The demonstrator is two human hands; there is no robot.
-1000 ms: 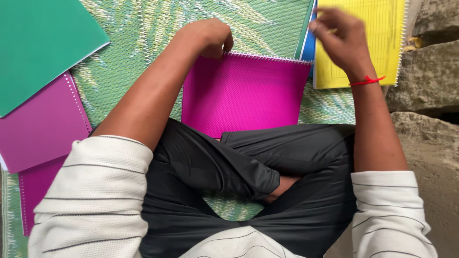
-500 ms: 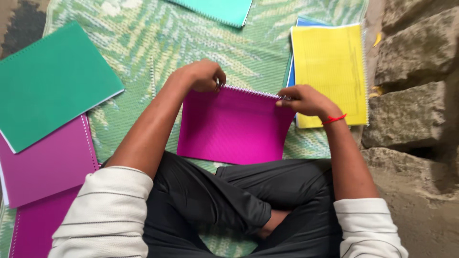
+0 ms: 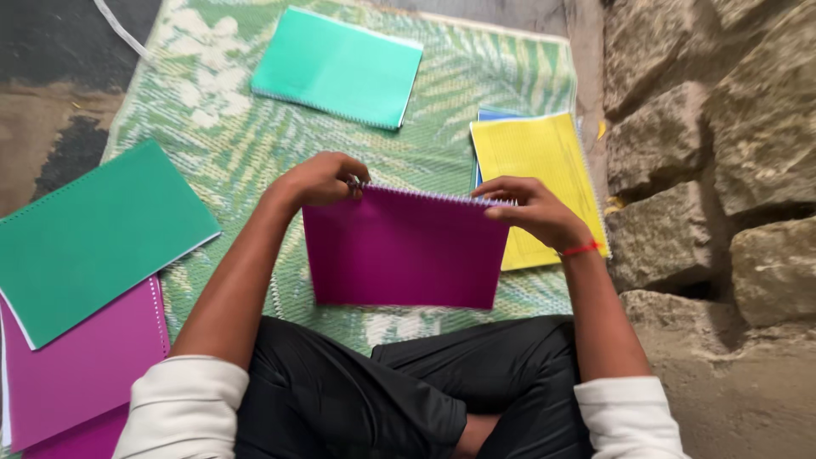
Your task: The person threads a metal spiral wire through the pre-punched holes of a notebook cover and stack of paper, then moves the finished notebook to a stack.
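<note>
Left hand (image 3: 319,180) and right hand (image 3: 531,210) both clamped on magenta notebook (image 3: 404,251) spiral edge; yellow notebook (image 3: 544,161) at 2 o'clock.

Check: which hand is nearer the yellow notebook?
Right. The right hand grips the magenta notebook's spiral edge directly beside the yellow notebook, overlapping it in view; the left hand holds the far corner.

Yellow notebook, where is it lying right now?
In the head view the yellow notebook lies on the green mat at the right, beside the stone wall, atop a blue one, just beyond the right hand.
</note>
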